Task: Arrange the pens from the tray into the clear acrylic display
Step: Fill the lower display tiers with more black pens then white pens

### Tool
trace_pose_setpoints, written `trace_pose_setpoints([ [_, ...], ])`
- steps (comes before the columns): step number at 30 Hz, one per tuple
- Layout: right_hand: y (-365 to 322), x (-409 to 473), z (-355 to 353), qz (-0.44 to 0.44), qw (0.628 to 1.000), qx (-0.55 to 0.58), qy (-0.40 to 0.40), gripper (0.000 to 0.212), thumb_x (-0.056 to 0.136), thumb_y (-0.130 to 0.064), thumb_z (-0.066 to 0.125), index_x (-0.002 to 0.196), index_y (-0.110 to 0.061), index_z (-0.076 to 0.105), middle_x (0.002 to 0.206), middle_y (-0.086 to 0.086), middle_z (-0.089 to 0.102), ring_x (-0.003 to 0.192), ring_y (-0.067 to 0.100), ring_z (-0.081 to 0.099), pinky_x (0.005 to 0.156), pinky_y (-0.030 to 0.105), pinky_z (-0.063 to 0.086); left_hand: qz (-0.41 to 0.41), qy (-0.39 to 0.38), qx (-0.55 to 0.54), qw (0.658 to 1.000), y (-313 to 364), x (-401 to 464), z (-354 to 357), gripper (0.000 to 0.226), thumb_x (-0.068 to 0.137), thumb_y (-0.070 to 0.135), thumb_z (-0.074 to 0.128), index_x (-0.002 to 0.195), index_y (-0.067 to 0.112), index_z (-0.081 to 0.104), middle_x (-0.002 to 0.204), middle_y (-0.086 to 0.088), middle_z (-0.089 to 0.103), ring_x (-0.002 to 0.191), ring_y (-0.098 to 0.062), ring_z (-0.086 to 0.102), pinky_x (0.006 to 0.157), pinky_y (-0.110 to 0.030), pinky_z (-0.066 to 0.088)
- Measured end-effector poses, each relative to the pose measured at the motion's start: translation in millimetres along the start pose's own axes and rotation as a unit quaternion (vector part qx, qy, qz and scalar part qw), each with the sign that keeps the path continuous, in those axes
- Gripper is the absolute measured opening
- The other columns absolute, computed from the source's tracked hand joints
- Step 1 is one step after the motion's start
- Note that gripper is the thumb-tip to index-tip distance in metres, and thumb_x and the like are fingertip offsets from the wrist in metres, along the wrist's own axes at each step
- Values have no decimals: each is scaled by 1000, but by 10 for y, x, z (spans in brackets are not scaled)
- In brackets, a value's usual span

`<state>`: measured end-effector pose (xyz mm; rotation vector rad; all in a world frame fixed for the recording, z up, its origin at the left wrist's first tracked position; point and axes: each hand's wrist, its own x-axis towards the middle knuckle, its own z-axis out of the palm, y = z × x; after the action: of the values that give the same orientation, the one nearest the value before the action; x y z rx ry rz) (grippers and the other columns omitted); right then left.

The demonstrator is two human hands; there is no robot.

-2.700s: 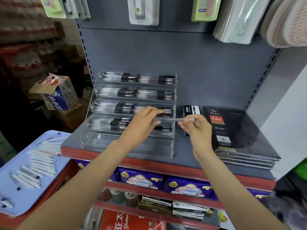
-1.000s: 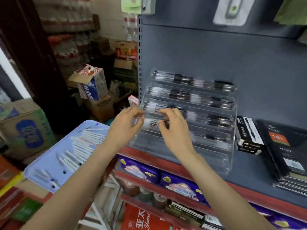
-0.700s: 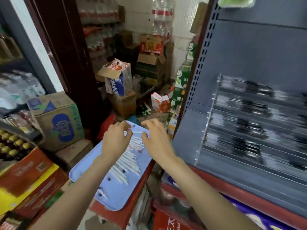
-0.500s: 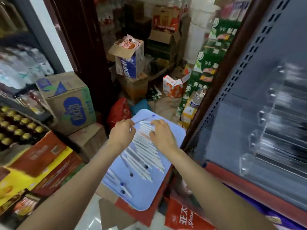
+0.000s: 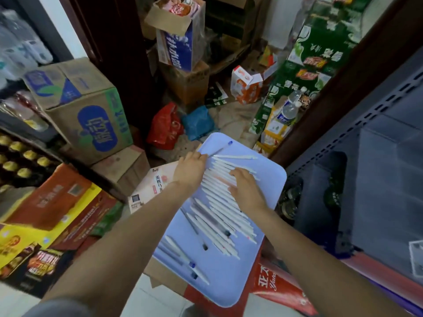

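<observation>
Left hand (image 5: 191, 169) curled at far end of pens (image 5: 219, 197), grip unclear, right hand (image 5: 246, 187) fingers relaxed, resting on pens in tray (image 5: 229, 289)

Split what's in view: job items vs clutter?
Job: pens, tray, left hand, right hand, both on the pens.
Clutter: cardboard boxes, red bag, blue bag, water bottle.
</observation>
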<state>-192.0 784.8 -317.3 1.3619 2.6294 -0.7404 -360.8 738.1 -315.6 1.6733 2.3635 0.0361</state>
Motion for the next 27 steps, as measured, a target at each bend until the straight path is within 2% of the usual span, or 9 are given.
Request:
trace_pose_setpoints([
  [3, -24, 17, -18, -28, 998, -46, 27, 22, 97, -21, 49, 115, -9, 47, 122, 6, 44, 116, 24, 43, 87, 33, 41, -18, 17, 16, 1000, 29, 92, 6, 38, 95, 7, 38, 132, 11, 41, 132, -11, 43, 124, -29, 36, 94, -37, 33],
  [8, -51, 90, -46, -6, 998, -57, 6, 21, 96, -22, 51, 108, -5, 53, 126, 8, 42, 120, 24, 43, 98, 34, 40, -60, 24, -17, 998, -3, 157, -4, 33, 91, 2, 42, 125, 2, 44, 130, -16, 47, 123, -34, 41, 94, -39, 36],
  [10, -47, 93, -38, 3, 999, -50, 0, 17, 95, -18, 52, 106, -5, 54, 129, 8, 42, 124, 23, 40, 99, 33, 40, -83, 41, -81, 992, -69, 120, -4, 28, 92, 6, 44, 118, 1, 52, 124, -19, 51, 117, -37, 46, 90, -41, 39],
  [12, -36, 74, -31, 9, 1000, -24, 17, 13, 94, -12, 50, 104, -5, 55, 123, 12, 45, 117, 27, 45, 94, 35, 42, -92, 67, -201, 973, -158, 25, 16, 25, 91, 5, 47, 111, 2, 60, 116, -21, 54, 110, -37, 51, 88, -38, 40],
  [17, -40, -41, -136, 28, 999, 27, 23, 9, 97, -8, 44, 96, -7, 52, 103, 16, 51, 84, 26, 51, 73, 37, 41, -102, 146, -404, 897, -242, -403, -174, 16, 91, 10, 55, 101, 8, 67, 108, -8, 61, 88, -15, 57, 67, -12, 38],
  [19, -65, -135, -221, 41, 994, 99, 23, 12, 100, -11, 41, 96, -5, 51, 93, 19, 55, 75, 31, 51, 69, 44, 42, -91, 174, -449, 872, -214, -512, -317, 11, 90, 14, 58, 93, 10, 68, 100, -5, 64, 82, -14, 58, 69, -15, 42],
  [21, -105, -256, -324, 36, 979, 196, 44, 13, 100, -11, 43, 100, -4, 53, 96, 22, 60, 85, 36, 57, 81, 52, 48, -72, 186, -489, 849, -158, -577, -449, 13, 89, 20, 61, 83, 9, 65, 85, -9, 64, 76, -17, 57, 71, -30, 45],
  [24, -245, -482, -595, 10, 949, 308, 65, 22, 98, -7, 45, 118, -3, 52, 104, 20, 63, 88, 29, 62, 90, 46, 50, -40, 186, -507, 840, 25, -619, -631, 29, 92, 34, 53, 77, 9, 54, 75, -15, 56, 68, -15, 47, 67, -35, 40],
  [27, -304, -717, -954, -19, 918, 388, 85, 22, 98, -7, 44, 118, -5, 53, 96, 9, 65, 86, 20, 67, 88, 40, 54, -7, 155, -545, 824, 368, -683, -866, 26, 100, 25, 37, 80, 12, 46, 70, -2, 58, 65, -14, 55, 70, -31, 47],
])
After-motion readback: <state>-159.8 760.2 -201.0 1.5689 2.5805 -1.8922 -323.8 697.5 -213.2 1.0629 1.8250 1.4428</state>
